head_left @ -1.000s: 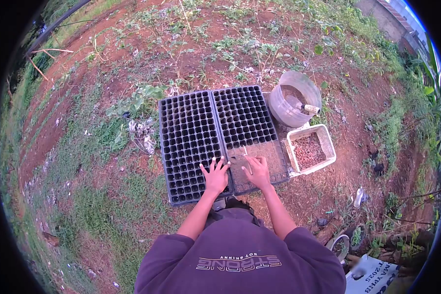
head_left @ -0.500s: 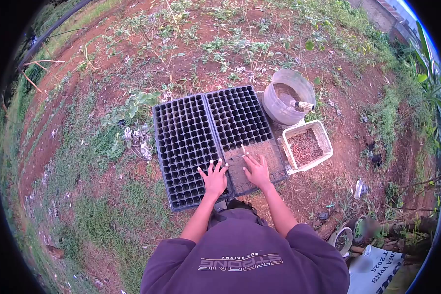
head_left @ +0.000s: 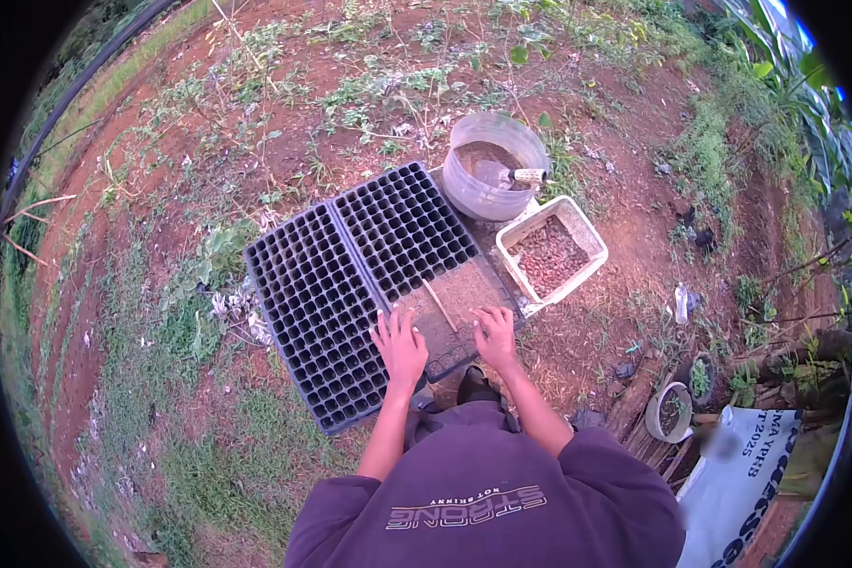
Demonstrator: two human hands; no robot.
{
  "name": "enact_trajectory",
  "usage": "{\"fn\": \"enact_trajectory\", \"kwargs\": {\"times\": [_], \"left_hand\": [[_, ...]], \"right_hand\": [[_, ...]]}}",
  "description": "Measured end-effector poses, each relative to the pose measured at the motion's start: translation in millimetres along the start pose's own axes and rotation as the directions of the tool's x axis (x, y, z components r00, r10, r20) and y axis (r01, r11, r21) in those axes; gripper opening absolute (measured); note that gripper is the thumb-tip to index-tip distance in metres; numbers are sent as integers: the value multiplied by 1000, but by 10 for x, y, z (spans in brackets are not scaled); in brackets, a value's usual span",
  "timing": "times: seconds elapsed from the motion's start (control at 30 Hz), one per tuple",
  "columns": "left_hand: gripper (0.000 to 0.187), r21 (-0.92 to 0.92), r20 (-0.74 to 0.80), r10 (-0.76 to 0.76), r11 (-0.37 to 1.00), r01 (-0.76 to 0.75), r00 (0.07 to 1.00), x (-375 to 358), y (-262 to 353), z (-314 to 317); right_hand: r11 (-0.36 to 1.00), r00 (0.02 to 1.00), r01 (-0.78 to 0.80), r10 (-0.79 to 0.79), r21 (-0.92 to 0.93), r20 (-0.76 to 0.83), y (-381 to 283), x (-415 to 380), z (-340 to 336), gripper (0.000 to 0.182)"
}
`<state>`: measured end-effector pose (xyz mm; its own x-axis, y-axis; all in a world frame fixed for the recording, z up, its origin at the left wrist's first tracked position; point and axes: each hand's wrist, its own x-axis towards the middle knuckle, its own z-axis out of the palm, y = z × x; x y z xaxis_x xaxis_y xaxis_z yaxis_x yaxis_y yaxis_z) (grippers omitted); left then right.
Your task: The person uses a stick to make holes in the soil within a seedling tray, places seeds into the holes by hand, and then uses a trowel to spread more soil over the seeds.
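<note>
Two black seedling trays lie side by side on the ground. The left tray (head_left: 308,303) has empty cells. The right tray (head_left: 402,227) is empty at its far end and filled with soil (head_left: 459,293) at its near end. A thin stick (head_left: 439,305) lies on that soil. My left hand (head_left: 399,346) rests flat with fingers spread where the two trays meet. My right hand (head_left: 495,336) rests flat on the near right corner of the soil-filled part. Neither hand holds anything.
A clear round bucket (head_left: 494,166) with soil and a trowel stands beyond the right tray. A white rectangular tub (head_left: 551,251) of brown granules sits right of it. Red dirt and weeds surround. A small pot (head_left: 670,412) and a white sack (head_left: 743,478) lie at the lower right.
The view has swung, so the trays now look turned. My right hand has slid back toward the near right corner of the soil, and the stick now lies free between my hands.
</note>
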<state>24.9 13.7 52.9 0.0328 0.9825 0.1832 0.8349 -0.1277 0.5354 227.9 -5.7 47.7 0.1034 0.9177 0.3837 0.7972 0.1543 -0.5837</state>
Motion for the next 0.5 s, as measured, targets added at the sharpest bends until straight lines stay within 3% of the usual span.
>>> {"fn": "enact_trajectory", "kwargs": {"times": [0.17,0.33,0.5], "left_hand": [[36,-100,1,124,987,-124,992,87,273,244],[31,-135,36,157,979,-151,987,262,698,530],[28,-185,-41,177,966,-182,983,457,1236,1040]], "right_hand": [[998,991,-67,68,16,-112,203,40,-305,25],[998,977,-68,66,-5,-201,643,182,-576,23],[999,983,-45,46,8,-180,1343,436,-876,24]]}}
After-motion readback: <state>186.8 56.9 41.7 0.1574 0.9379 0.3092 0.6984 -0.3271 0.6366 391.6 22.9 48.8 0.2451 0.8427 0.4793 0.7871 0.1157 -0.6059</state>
